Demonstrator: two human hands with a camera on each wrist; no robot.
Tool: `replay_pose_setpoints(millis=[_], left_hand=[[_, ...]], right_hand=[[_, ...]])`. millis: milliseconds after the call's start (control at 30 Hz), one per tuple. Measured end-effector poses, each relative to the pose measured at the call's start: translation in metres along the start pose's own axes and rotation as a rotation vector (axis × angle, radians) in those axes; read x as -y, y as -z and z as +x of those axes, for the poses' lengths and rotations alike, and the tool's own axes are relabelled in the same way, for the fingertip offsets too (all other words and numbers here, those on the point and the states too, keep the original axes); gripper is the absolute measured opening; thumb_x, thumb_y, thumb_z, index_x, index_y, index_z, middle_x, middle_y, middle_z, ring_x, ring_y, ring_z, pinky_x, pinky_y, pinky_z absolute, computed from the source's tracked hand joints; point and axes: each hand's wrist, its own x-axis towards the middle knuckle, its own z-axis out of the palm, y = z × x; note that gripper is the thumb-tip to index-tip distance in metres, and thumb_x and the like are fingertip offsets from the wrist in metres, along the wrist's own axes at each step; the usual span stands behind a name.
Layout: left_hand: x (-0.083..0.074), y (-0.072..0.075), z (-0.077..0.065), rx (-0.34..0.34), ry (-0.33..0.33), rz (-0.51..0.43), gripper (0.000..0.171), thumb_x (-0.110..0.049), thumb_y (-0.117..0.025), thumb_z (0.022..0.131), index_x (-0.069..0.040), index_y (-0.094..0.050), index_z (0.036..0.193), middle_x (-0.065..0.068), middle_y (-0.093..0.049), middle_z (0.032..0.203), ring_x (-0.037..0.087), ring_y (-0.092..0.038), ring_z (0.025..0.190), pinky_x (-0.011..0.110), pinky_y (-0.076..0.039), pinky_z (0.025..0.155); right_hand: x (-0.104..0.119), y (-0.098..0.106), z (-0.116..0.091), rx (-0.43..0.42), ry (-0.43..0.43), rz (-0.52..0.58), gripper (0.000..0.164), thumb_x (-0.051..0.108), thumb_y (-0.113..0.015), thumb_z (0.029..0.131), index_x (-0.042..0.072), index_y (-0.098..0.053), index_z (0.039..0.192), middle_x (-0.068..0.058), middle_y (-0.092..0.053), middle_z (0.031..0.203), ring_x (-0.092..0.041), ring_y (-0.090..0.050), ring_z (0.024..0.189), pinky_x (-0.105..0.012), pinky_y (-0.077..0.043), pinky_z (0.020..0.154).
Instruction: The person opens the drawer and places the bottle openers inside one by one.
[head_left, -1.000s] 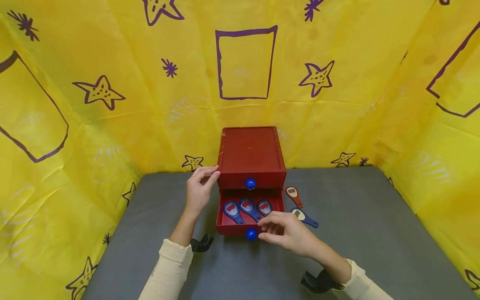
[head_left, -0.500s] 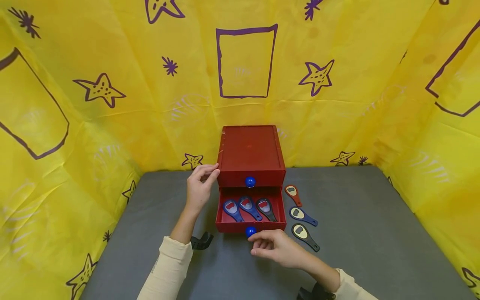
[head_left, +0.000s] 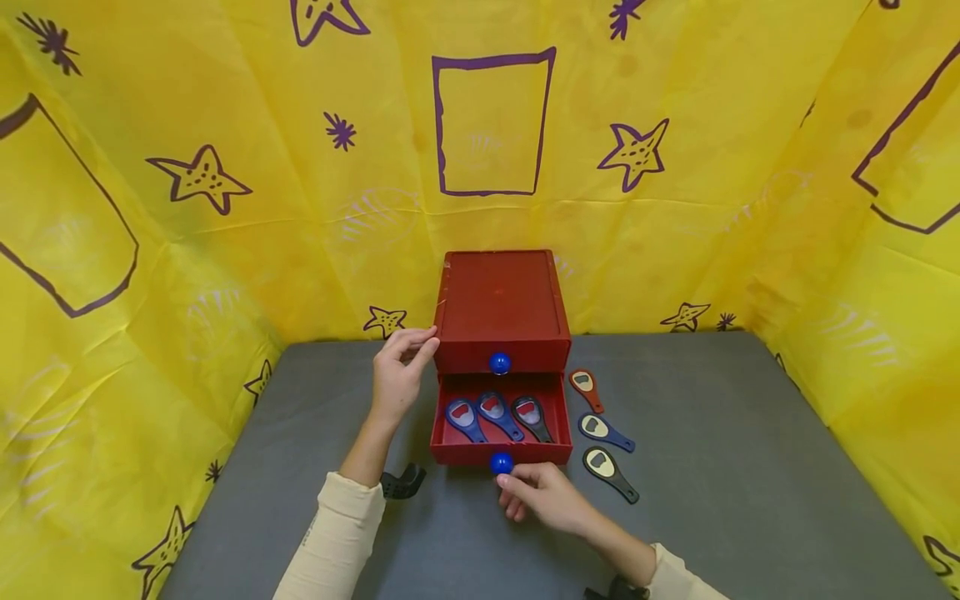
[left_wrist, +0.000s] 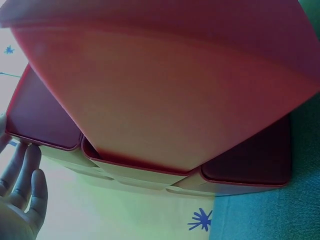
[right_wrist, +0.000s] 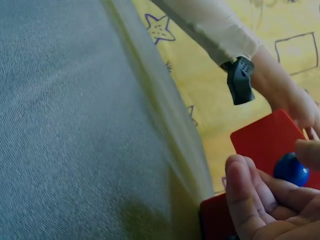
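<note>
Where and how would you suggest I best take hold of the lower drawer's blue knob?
Probably pinch the blue knob by its rounded sides, coming from the person's side: it is ball-shaped and juts out from the drawer front, with the right hand right beside it.

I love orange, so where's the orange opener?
In the head view, the orange opener lies on the table, right of the red drawer unit, just beyond the cream-faced blue opener.
</note>
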Motion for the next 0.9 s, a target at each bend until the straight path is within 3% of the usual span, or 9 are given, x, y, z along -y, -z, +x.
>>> replay_pose_setpoints(millis=[567, 700, 900], left_hand=[[-0.001, -0.001, 0.001, -0.017, -0.008, -0.009, 0.022, 0.0, -0.069, 0.087, 0.012, -0.07, 0.106, 0.03, -0.063, 0.102, -0.002, -0.058, 0.08, 0.009, -0.049, 0.074], [0.0, -0.001, 0.001, -0.02, -0.007, -0.015, 0.022, 0.001, -0.069, 0.087, 0.012, -0.07, 0.105, 0.031, -0.063, 0.102, -0.002, -0.059, 0.08, 0.009, -0.049, 0.073], [0.001, -0.002, 0.0, -0.025, -0.002, -0.01, 0.022, 0.001, -0.069, 0.086, 0.012, -0.07, 0.106, 0.029, -0.063, 0.102, -0.004, -0.057, 0.08, 0.01, -0.049, 0.072]], right_hand=[[-0.001, -0.007, 0.017, -0.188, -0.043, 0.199, 0.041, 0.025, -0.058, 0.098, -0.016, -0.059, 0.105, -0.022, -0.068, 0.085, -0.013, -0.065, 0.066, -0.025, -0.057, 0.063], [-0.003, -0.001, 0.027, -0.248, -0.032, 0.221, 0.036, 0.021, -0.058, 0.098, -0.014, -0.06, 0.105, -0.024, -0.067, 0.085, -0.013, -0.065, 0.065, -0.024, -0.057, 0.062], [-0.004, 0.008, 0.049, -0.265, -0.001, 0.219, 0.038, 0.019, -0.056, 0.099, -0.018, -0.058, 0.105, -0.026, -0.066, 0.083, -0.01, -0.064, 0.062, -0.024, -0.057, 0.061]])
